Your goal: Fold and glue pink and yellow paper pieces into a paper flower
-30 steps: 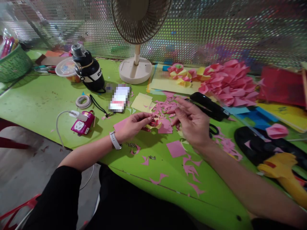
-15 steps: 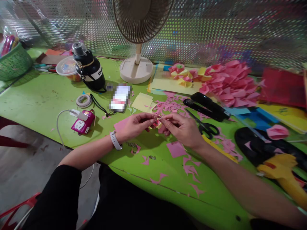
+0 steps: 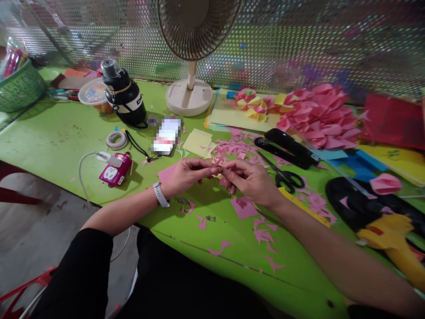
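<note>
1. Along the near part of the green desk (image 3: 66,141) lie curved pink paper offcuts (image 3: 274,264), with a pink paper square (image 3: 244,207) farther in.
2. Beyond them, the left hand (image 3: 189,175) pinches a small folded paper piece (image 3: 219,170) between thumb and fingers; its form is mostly hidden.
3. The right hand (image 3: 250,179) meets it from the other side, its grip also pinching the piece, fingertips almost touching the left's.
4. The piece should be very light, thin and soft, likely to crease or tear; fingertip pressure at the folded edges suits it, without squeezing the middle.
5. Just beyond the right hand rest black-handled scissors (image 3: 289,179), then a black stapler (image 3: 287,148); yellow paper squares (image 3: 198,141) lie beyond the left.
6. Farther back stand a heap of pink folded-paper shapes (image 3: 318,117) and a desk fan (image 3: 189,97).
</note>
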`<state>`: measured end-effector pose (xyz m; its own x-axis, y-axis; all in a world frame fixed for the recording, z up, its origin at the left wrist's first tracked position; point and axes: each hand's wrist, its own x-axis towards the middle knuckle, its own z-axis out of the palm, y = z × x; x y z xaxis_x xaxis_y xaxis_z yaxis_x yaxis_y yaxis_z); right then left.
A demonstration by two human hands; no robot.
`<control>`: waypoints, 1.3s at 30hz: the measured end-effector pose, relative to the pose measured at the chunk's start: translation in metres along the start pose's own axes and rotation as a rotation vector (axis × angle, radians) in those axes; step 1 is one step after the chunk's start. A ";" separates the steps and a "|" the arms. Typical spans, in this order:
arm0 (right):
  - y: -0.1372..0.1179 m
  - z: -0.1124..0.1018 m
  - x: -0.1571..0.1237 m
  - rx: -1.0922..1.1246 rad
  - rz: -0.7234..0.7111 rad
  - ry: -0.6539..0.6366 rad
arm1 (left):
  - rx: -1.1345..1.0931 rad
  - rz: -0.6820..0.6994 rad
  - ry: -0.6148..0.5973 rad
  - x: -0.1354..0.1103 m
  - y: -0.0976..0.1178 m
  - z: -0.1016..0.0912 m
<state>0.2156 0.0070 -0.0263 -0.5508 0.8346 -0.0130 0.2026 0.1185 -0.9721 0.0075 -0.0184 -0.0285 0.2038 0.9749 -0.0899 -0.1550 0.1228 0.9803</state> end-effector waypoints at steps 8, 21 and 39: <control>0.009 -0.003 0.001 0.063 0.017 -0.052 | 0.057 0.002 0.001 0.000 -0.007 -0.001; -0.001 0.003 0.000 0.089 0.070 -0.100 | 0.002 0.042 0.037 0.000 -0.013 0.001; -0.002 0.008 -0.001 -0.048 -0.024 -0.021 | 0.080 0.168 0.051 -0.002 -0.012 0.002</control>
<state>0.2098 0.0016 -0.0263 -0.5725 0.8199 0.0052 0.2271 0.1646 -0.9599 0.0111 -0.0227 -0.0399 0.1315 0.9889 0.0697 -0.1046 -0.0561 0.9929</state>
